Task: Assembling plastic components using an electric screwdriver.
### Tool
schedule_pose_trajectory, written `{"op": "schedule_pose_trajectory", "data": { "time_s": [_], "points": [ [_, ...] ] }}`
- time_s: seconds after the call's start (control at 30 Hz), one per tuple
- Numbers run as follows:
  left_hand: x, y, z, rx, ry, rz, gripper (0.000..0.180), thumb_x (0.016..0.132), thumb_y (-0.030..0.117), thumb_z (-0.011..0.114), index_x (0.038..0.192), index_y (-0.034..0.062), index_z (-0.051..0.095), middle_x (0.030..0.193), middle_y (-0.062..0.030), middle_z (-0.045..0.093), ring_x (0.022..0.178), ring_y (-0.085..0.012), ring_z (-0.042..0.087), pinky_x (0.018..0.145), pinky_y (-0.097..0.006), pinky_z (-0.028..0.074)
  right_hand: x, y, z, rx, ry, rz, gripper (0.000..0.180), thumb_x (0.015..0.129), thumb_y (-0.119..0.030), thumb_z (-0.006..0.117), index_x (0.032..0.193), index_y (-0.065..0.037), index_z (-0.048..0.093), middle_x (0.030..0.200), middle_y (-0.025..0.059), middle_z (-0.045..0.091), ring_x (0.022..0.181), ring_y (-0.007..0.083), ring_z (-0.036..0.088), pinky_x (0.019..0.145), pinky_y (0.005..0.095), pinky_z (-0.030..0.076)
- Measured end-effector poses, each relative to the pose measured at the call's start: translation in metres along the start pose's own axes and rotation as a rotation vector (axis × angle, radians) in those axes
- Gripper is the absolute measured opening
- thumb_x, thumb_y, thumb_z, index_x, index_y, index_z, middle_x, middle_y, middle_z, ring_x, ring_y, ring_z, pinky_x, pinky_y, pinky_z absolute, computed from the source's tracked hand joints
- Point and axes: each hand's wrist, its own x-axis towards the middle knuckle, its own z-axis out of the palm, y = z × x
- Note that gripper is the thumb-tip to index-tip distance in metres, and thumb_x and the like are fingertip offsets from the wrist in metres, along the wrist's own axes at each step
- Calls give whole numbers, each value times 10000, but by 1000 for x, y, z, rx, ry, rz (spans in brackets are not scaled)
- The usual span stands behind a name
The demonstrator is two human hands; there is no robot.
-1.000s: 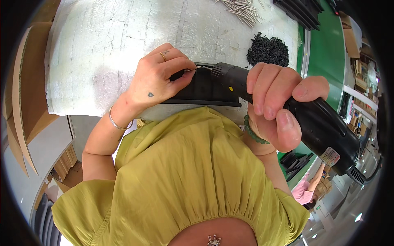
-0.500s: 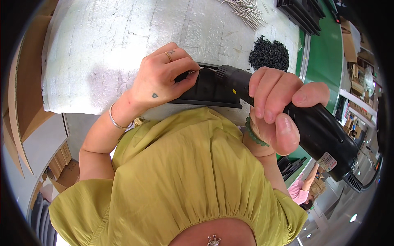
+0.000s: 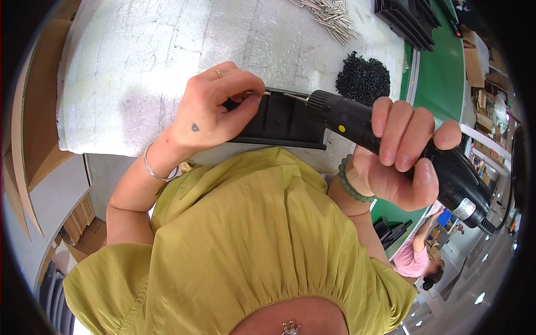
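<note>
My left hand [image 3: 215, 109] is closed in a pinch on a thin metal pin [image 3: 267, 93], whose silvery end sticks out past the fingertips. Beneath that hand a black channel-shaped part [image 3: 296, 124] with raised edges lies on the foam sheet [image 3: 128, 67]. My right hand [image 3: 405, 151] is wrapped round a black corded electric screwdriver [image 3: 349, 118], held slanting with its bit toward the left. The bit hangs over the part's far edge, a small gap away from the pin. My left fingers partly hide the pin and the part's left end.
Beyond the screwdriver lies a heap of small black screws [image 3: 363, 79], with a pile of metal pins [image 3: 335, 18] farther back. Black parts are stacked [image 3: 406, 23] at the far right on the green tabletop [image 3: 438, 84]. Cardboard [image 3: 39, 106] stands at left. A person in pink [image 3: 410, 262] is off to the right.
The screwdriver and my right hand have shifted right, widening the gap between bit and pin. My left hand has moved slightly left, still pinching the pin.
</note>
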Motion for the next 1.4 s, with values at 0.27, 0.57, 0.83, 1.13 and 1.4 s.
{"op": "schedule_pose_trajectory", "data": {
  "time_s": [0.27,0.57,0.83,1.13,1.4],
  "points": [
    [9,11,6,-56,-28,-10,181,713,-57,659,879,13,678,802,-81,641,738,-186,584,639,-267,479,1,-15,2,101,57,-17,278,726,-148,581,999,-110,543,631,-48,501,563,76,460,643,249,347],
    [16,13,14,3,3,210,189,655,63,771,819,76,678,774,-24,649,734,-216,553,634,-310,469,-3,-23,6,141,76,-64,272,721,-137,586,985,-110,523,625,-57,494,560,66,459,645,242,358],
    [18,18,10,259,15,409,197,623,100,757,771,84,628,756,14,597,726,-192,543,573,-302,477,-2,-32,-2,-13,-167,-11,291,737,-152,621,996,-139,488,607,-73,502,523,45,459,620,219,373],
    [14,19,8,431,-29,473,179,629,140,728,753,84,612,757,23,578,764,-158,555,533,-289,484,1,-21,6,-111,-357,-91,285,789,-162,662,999,-144,471,610,-60,545,498,54,506,546,204,406],
    [6,7,-8,392,-10,284,246,666,48,697,907,73,654,852,-23,644,801,-216,593,627,-311,506,-8,-8,8,-69,-153,-37,292,785,-147,573,1049,-128,449,658,-29,492,546,99,458,605,277,370]
  ]
}}
